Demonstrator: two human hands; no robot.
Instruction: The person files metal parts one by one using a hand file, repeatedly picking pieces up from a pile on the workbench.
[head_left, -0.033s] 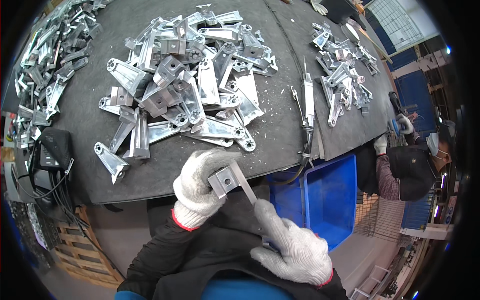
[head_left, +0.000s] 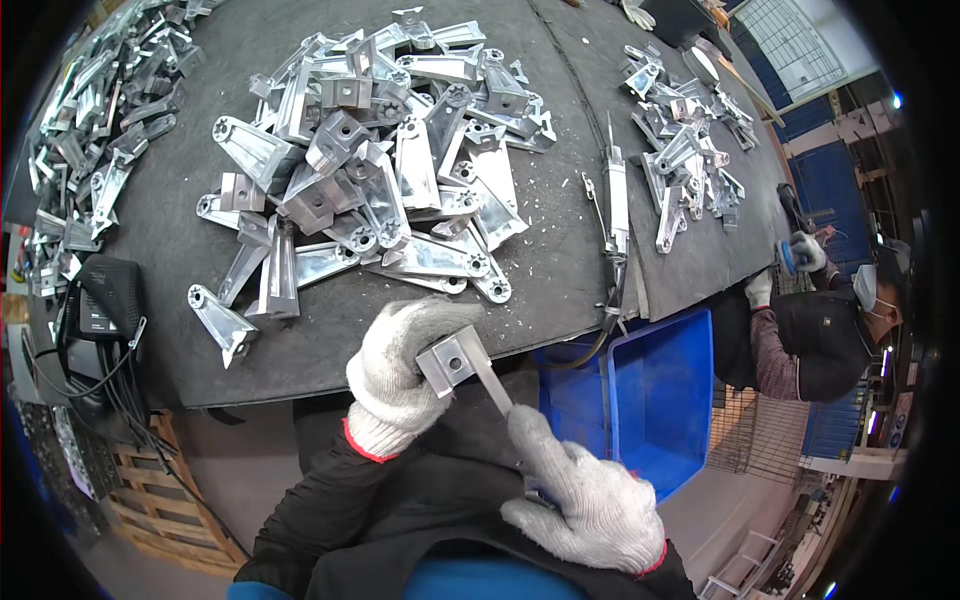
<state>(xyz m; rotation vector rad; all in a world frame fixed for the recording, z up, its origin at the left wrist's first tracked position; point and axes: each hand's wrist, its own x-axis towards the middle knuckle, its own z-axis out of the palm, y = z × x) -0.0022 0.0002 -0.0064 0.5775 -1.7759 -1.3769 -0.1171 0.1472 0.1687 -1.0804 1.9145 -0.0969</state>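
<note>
A silvery metal bracket [head_left: 447, 366] with a round hole in its end block is held in my left hand [head_left: 400, 345], whose gloved fingers curl round it just off the table's front edge. My right hand [head_left: 585, 495], also in a white knit glove, grips a flat, file-like metal strip [head_left: 493, 388]. The index finger lies stretched along this strip, and its far end meets the bracket's side. Most of the strip's grip end is hidden in my palm. Just beyond my left hand lies a large pile of similar brackets [head_left: 415, 165].
More brackets lie in a left heap [head_left: 95, 130] and a smaller right heap [head_left: 680, 150]. A slim air tool [head_left: 616, 200] with a hose rests between piles. Blue bins [head_left: 660, 400] stand below the edge. A black device [head_left: 105, 300] sits left; a co-worker [head_left: 820, 340] works at right.
The strip and my right index finger have shifted slightly down and right against the bracket. My left hand has stayed almost still, holding the bracket.
</note>
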